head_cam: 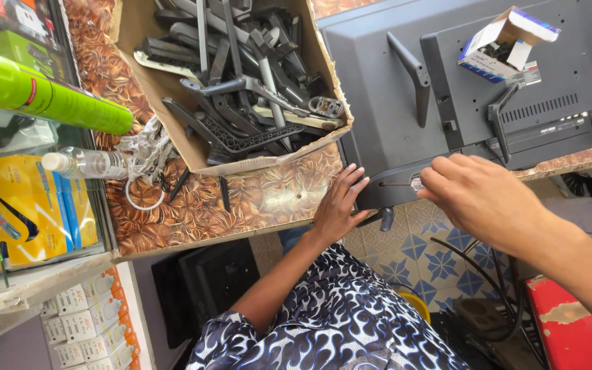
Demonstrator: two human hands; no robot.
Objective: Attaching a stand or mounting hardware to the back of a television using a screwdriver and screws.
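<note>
A grey flat-screen television (378, 103) lies face down on the patterned counter (193, 212), its back towards me. My left hand (337, 205) presses flat against the television's lower corner edge, fingers spread. My right hand (477, 195) is closed on a screwdriver (405, 183) with a clear handle; its thin shaft points left into a hole in the television's lower edge. A black stand leg (411, 68) lies on the back panel. A dark cable (498, 120) runs across the rear cover.
A cardboard box (227, 161) full of black and grey television stand legs sits to the left. A small open white-and-blue carton (505, 44) rests on the television. A plastic bottle (83, 163), a green tube (42, 92), a glass case and stacked small boxes (83, 322) lie further left.
</note>
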